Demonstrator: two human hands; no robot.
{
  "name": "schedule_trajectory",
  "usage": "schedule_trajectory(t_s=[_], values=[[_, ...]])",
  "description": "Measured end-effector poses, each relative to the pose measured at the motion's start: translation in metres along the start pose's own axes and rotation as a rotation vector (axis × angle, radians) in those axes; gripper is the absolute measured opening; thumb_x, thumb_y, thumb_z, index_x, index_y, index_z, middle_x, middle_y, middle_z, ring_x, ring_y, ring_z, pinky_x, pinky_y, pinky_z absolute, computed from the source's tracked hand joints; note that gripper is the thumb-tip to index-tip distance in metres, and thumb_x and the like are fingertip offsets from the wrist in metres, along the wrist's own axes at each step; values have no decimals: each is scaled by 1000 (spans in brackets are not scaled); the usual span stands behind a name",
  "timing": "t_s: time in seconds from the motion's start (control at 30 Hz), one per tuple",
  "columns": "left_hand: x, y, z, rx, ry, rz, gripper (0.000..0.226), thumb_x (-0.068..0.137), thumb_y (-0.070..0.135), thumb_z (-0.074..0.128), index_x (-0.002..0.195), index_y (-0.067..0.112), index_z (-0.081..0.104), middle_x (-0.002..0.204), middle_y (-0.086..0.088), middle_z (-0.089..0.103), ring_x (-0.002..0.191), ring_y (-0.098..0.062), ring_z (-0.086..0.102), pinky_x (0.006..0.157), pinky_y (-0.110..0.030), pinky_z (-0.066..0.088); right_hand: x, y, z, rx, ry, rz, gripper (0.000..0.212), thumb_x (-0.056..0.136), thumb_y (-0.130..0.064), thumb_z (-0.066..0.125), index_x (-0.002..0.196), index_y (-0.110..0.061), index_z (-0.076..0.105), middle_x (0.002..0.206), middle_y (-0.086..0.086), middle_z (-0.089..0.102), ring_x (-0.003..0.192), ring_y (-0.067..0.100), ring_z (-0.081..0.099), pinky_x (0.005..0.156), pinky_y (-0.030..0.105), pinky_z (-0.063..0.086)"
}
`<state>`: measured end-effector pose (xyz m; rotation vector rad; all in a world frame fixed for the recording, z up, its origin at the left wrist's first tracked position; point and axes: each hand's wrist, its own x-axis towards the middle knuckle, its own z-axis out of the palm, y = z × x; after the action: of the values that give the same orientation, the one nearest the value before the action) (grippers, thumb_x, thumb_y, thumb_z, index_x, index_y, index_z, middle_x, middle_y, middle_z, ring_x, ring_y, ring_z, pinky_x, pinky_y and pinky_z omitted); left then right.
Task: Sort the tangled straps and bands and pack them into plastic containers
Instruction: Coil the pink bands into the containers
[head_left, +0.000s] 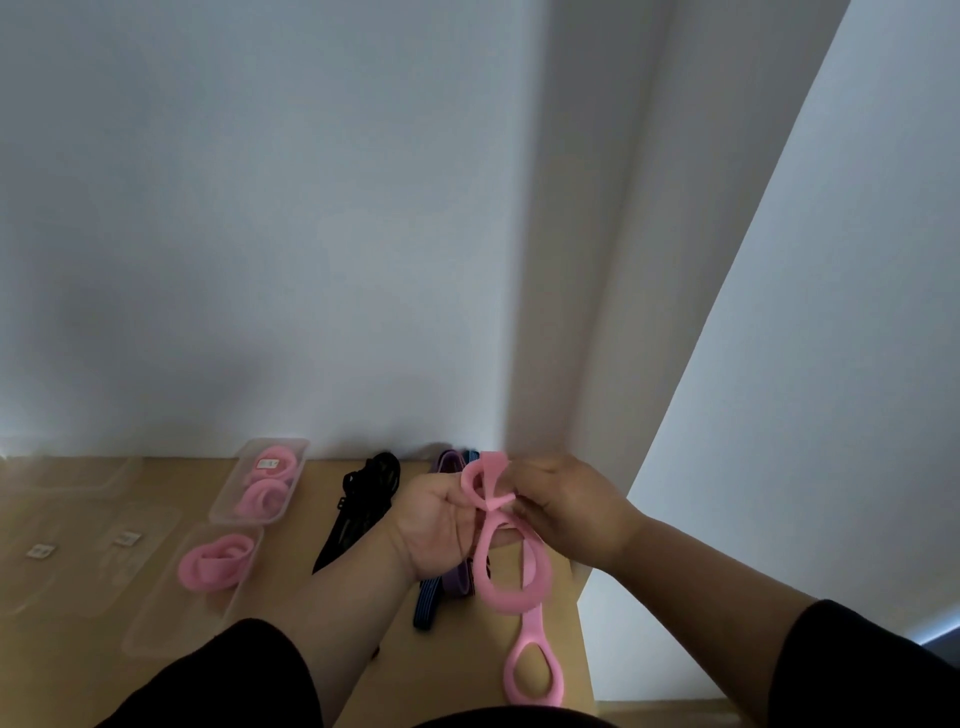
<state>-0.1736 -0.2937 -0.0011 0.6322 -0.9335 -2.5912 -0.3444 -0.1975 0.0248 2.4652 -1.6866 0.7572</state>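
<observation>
A pink looped band (514, 577) hangs above the desk (270, 597), its lowest loop near the desk's right edge. The left hand (441, 525) and right hand (566, 504) each pinch its folded upper end. Further left lie two clear containers: the nearer container (156, 618) holds one pink coil, the far container (236, 499) two, one with an unreadable label. By the wall lie black straps (363, 499) and purple and blue bands (452, 462).

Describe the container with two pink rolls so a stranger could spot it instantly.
Start at the white wall behind the wooden table. The clear container lies closest to it, left of the black straps. It holds two pink coiled bands; the nearer container holds one.
</observation>
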Motion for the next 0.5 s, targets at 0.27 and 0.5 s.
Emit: schedule_trajectory(t_s=[0.27, 0.5], values=[[8, -6, 15, 148, 167, 2, 29, 95, -6, 49, 105, 1, 75, 93, -21, 72, 76, -29, 71, 60, -37, 61, -11, 5, 4, 68, -61, -25, 21, 89, -21, 73, 110, -16, 74, 103, -2, 74, 90, 17, 67, 79, 37, 56], [13, -2, 11, 77, 318, 22, 33, 91, -14, 51, 114, -1, 71, 97, -26, 69, 76, -32, 68, 65, -39, 61, -35, 6, 7, 14, -67, -82, 56, 86, -6, 60, 140, -20, 55, 145, 2, 53, 134, 23, 50, 104, 38, 44]])
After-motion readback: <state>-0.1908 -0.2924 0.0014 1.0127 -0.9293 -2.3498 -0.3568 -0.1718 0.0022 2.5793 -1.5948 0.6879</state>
